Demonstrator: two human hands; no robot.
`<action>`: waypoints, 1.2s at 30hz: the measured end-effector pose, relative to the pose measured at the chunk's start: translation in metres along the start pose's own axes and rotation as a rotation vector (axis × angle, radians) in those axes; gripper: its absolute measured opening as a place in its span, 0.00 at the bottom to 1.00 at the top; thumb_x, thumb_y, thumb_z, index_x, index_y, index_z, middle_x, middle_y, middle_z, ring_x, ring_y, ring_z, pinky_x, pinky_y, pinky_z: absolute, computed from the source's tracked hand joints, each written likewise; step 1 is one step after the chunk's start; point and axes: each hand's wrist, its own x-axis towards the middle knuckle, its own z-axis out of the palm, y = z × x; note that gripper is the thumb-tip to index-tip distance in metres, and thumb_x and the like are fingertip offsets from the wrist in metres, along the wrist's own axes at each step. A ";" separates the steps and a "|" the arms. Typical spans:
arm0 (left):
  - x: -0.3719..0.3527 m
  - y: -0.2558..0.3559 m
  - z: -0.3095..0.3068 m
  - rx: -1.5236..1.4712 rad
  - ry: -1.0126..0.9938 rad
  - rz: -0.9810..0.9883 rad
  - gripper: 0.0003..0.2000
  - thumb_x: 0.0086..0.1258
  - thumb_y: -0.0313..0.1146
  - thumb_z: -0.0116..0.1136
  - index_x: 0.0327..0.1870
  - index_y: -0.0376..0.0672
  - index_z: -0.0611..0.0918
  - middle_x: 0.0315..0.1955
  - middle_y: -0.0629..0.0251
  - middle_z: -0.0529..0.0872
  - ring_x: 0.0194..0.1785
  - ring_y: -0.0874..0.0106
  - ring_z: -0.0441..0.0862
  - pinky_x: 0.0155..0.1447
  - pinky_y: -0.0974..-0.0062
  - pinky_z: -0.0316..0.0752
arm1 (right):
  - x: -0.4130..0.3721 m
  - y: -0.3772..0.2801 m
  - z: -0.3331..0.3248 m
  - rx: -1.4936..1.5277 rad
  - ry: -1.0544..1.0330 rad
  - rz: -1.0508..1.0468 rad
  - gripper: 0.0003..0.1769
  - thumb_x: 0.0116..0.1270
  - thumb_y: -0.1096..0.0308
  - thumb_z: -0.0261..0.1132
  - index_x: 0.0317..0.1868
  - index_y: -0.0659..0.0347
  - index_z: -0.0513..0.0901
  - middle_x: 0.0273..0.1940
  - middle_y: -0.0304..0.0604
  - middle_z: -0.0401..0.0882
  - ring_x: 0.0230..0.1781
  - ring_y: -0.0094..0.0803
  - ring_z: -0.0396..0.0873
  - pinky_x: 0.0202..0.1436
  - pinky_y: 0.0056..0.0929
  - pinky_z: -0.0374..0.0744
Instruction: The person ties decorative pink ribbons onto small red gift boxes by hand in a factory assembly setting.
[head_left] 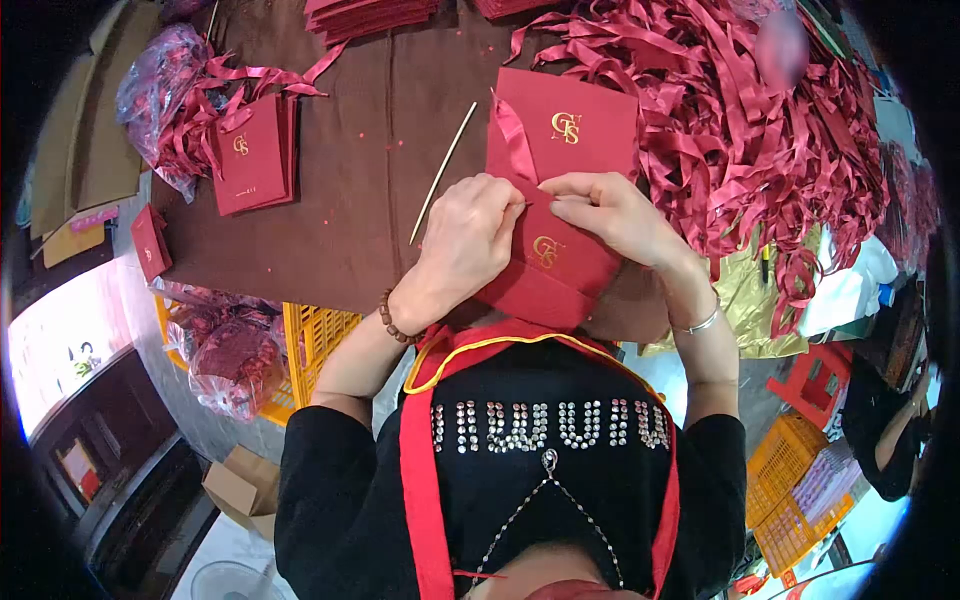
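A red card piece with a gold logo [547, 262] lies at the table's front edge, between my two hands. My left hand [470, 230] has its fingers pinched at the upper left edge of this piece, near the lower end of a red ribbon [515, 140]. On the piece's upper right edge, my right hand [622, 215] is closed with thumb and forefinger together. Behind them lies another red piece with a gold logo [590, 115], the ribbon over its left side. A thin stick [443, 172] rests left of it on the brown table.
Loose red ribbons [740, 150] heap up at the right. Red bags [250, 160] and a plastic-wrapped bundle [160, 105] are at the left. Red stacks [370, 15] stand at the back. Yellow crates [310, 345] are below the table. Another person's arm [895, 430] shows at far right.
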 end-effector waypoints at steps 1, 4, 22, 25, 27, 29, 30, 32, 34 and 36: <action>0.000 0.000 0.000 0.001 0.001 0.000 0.04 0.55 0.22 0.58 0.28 0.38 0.75 0.26 0.56 0.78 0.32 0.57 0.77 0.36 0.62 0.71 | 0.000 0.001 0.000 -0.019 0.000 -0.004 0.17 0.67 0.71 0.57 0.53 0.70 0.75 0.41 0.34 0.78 0.42 0.16 0.73 0.47 0.17 0.72; 0.002 0.001 -0.002 0.018 -0.022 -0.003 0.04 0.54 0.22 0.58 0.28 0.37 0.75 0.25 0.56 0.78 0.32 0.56 0.77 0.36 0.61 0.72 | 0.002 0.007 0.000 -0.021 -0.010 -0.008 0.17 0.67 0.71 0.57 0.54 0.70 0.75 0.42 0.35 0.78 0.42 0.16 0.73 0.48 0.18 0.72; -0.006 0.014 0.009 0.333 0.020 0.154 0.03 0.57 0.23 0.57 0.29 0.39 0.75 0.23 0.59 0.74 0.30 0.60 0.74 0.36 0.65 0.69 | -0.006 0.009 0.004 0.136 -0.021 -0.030 0.16 0.67 0.71 0.57 0.54 0.68 0.76 0.41 0.35 0.79 0.43 0.17 0.73 0.49 0.19 0.72; -0.006 0.007 0.011 0.205 0.047 0.130 0.04 0.57 0.23 0.59 0.32 0.38 0.77 0.25 0.59 0.77 0.31 0.60 0.76 0.36 0.66 0.71 | -0.005 0.007 0.004 0.103 -0.035 -0.050 0.16 0.67 0.72 0.57 0.54 0.68 0.75 0.42 0.33 0.77 0.43 0.15 0.71 0.49 0.17 0.71; -0.005 0.008 0.007 0.065 0.092 0.112 0.06 0.56 0.23 0.60 0.33 0.38 0.78 0.26 0.58 0.79 0.31 0.60 0.78 0.37 0.67 0.72 | -0.005 0.006 0.006 0.090 -0.029 -0.065 0.16 0.67 0.72 0.57 0.54 0.68 0.75 0.42 0.33 0.77 0.43 0.15 0.71 0.49 0.17 0.71; -0.004 0.015 -0.002 -0.140 -0.007 -0.114 0.07 0.56 0.23 0.62 0.35 0.38 0.79 0.27 0.58 0.81 0.32 0.59 0.80 0.37 0.69 0.74 | -0.005 0.005 0.007 0.064 -0.002 -0.048 0.16 0.67 0.73 0.57 0.54 0.68 0.75 0.42 0.34 0.78 0.43 0.16 0.72 0.49 0.17 0.71; -0.004 0.012 -0.002 -0.064 0.047 0.007 0.05 0.56 0.25 0.63 0.31 0.39 0.79 0.26 0.60 0.79 0.31 0.61 0.78 0.36 0.69 0.71 | -0.005 0.004 0.006 0.063 -0.002 -0.049 0.16 0.67 0.73 0.57 0.54 0.68 0.75 0.42 0.34 0.78 0.43 0.16 0.72 0.49 0.17 0.71; -0.003 0.013 -0.008 0.074 0.044 0.056 0.05 0.55 0.26 0.63 0.30 0.41 0.79 0.25 0.62 0.78 0.30 0.63 0.77 0.35 0.69 0.69 | -0.007 0.001 0.005 0.036 -0.004 -0.035 0.16 0.67 0.72 0.57 0.54 0.68 0.76 0.42 0.35 0.79 0.42 0.17 0.73 0.48 0.18 0.72; -0.005 0.010 -0.004 0.232 0.069 0.134 0.05 0.54 0.29 0.64 0.27 0.44 0.78 0.23 0.66 0.76 0.28 0.66 0.74 0.35 0.71 0.63 | -0.007 0.002 0.008 0.024 0.008 -0.059 0.16 0.66 0.71 0.57 0.53 0.68 0.76 0.42 0.40 0.80 0.42 0.19 0.74 0.48 0.20 0.73; -0.005 0.013 -0.002 0.254 0.053 0.120 0.05 0.55 0.29 0.63 0.28 0.44 0.78 0.24 0.66 0.76 0.29 0.66 0.74 0.36 0.70 0.63 | -0.007 0.001 0.009 0.010 0.020 -0.084 0.17 0.66 0.70 0.57 0.52 0.69 0.76 0.41 0.44 0.82 0.41 0.21 0.76 0.47 0.23 0.74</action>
